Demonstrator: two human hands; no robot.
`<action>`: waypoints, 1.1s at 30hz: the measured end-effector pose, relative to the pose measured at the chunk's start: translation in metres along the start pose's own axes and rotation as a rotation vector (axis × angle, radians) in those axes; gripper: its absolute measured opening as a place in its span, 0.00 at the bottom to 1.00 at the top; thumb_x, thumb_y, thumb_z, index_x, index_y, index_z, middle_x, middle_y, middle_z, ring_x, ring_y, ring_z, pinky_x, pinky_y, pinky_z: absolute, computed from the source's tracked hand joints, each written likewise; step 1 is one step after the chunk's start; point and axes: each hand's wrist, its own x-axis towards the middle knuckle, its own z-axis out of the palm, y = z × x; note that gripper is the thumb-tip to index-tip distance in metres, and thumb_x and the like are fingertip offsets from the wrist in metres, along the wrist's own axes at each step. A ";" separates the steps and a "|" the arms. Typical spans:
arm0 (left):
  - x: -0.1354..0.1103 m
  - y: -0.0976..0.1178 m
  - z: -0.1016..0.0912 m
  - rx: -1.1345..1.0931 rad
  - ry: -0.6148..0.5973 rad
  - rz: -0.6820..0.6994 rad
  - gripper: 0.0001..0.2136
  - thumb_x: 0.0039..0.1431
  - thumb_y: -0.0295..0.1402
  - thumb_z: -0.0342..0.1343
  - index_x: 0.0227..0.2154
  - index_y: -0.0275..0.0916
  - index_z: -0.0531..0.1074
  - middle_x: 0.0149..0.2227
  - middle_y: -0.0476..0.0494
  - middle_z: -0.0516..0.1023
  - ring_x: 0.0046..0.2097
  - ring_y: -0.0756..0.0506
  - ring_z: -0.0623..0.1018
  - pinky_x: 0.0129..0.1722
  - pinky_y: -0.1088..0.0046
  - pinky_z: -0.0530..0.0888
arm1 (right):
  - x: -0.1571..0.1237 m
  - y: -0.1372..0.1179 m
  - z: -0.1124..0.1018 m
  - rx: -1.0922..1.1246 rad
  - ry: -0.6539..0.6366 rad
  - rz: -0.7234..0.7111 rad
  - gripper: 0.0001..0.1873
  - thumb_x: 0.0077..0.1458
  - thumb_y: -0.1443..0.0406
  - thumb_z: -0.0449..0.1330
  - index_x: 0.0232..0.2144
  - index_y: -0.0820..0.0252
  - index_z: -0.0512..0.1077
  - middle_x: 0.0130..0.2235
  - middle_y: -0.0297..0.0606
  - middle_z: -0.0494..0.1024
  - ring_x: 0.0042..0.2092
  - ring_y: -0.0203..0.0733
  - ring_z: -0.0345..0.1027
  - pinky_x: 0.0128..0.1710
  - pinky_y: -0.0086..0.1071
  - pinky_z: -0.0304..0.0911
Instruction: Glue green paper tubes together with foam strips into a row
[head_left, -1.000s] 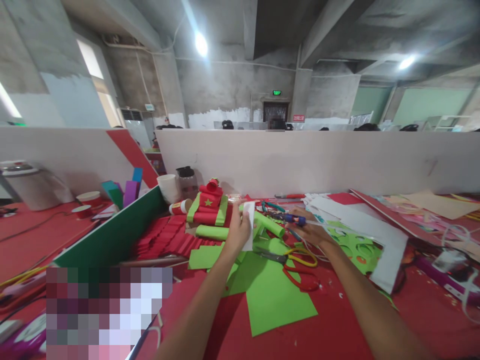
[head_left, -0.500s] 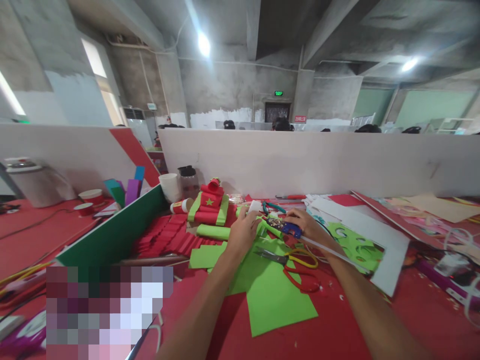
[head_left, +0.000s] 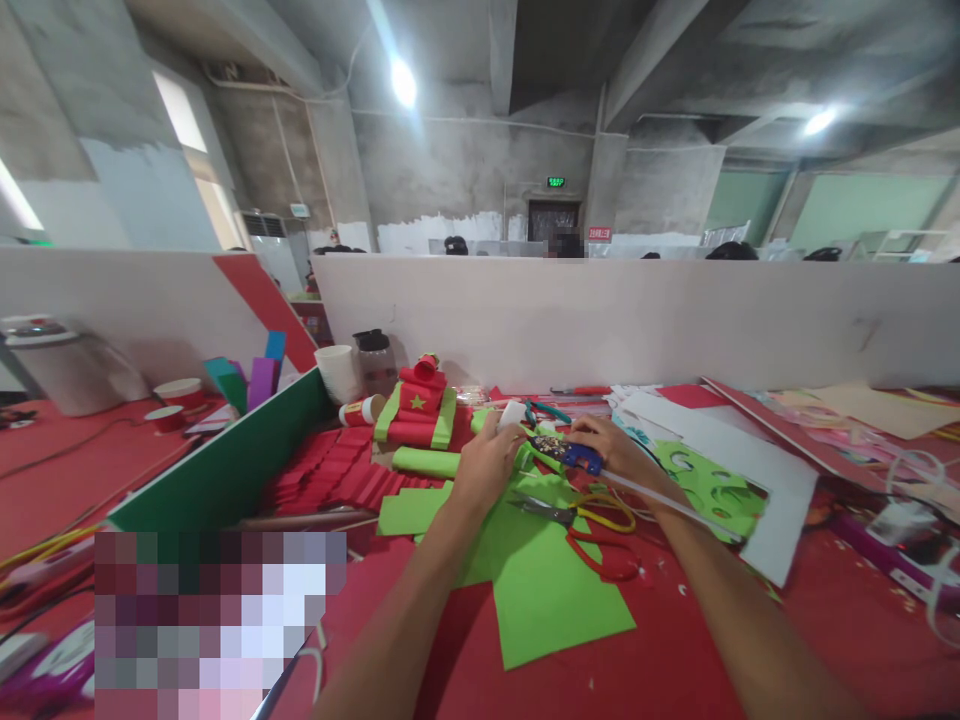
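My right hand (head_left: 611, 447) is closed around a blue hot glue gun (head_left: 574, 455), and a long whitish glue stick (head_left: 660, 503) sticks out of its back towards me. The gun's nose points left, towards my left hand (head_left: 491, 458). That hand is closed on a small white piece (head_left: 512, 414), whose exact kind I cannot make out. Green foam sheets (head_left: 559, 600) lie below both hands. Scissors with yellow and red handles (head_left: 600, 515) rest on them, blades to the left. A rolled green piece (head_left: 427, 462) lies left of my left hand.
A red and green paper model with a star (head_left: 418, 402) stands at the back left, beside folded red strips (head_left: 337, 470). A white cup (head_left: 340, 374) and a bottle (head_left: 375, 360) stand behind. White sheets (head_left: 697, 430) and a cut-out green sheet (head_left: 709, 490) lie right. A white partition (head_left: 637, 310) bounds the back.
The view has shifted very slightly. Both hands keep nearly the same place, with the glue gun and the white piece still held.
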 end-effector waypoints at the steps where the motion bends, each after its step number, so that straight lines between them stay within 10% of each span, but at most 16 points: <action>1: 0.000 0.000 0.000 0.006 -0.006 0.003 0.11 0.66 0.38 0.44 0.41 0.46 0.72 0.47 0.44 0.68 0.34 0.48 0.73 0.33 0.73 0.68 | 0.000 0.000 0.000 -0.002 -0.002 -0.001 0.11 0.55 0.65 0.60 0.42 0.59 0.74 0.41 0.44 0.72 0.42 0.46 0.67 0.43 0.38 0.62; 33: 0.010 0.001 -0.006 -0.396 0.081 -0.222 0.08 0.62 0.35 0.50 0.34 0.40 0.72 0.39 0.43 0.67 0.39 0.44 0.72 0.42 0.67 0.70 | -0.001 0.001 0.002 0.148 0.043 0.039 0.13 0.56 0.62 0.60 0.43 0.59 0.74 0.44 0.45 0.72 0.45 0.47 0.68 0.46 0.38 0.63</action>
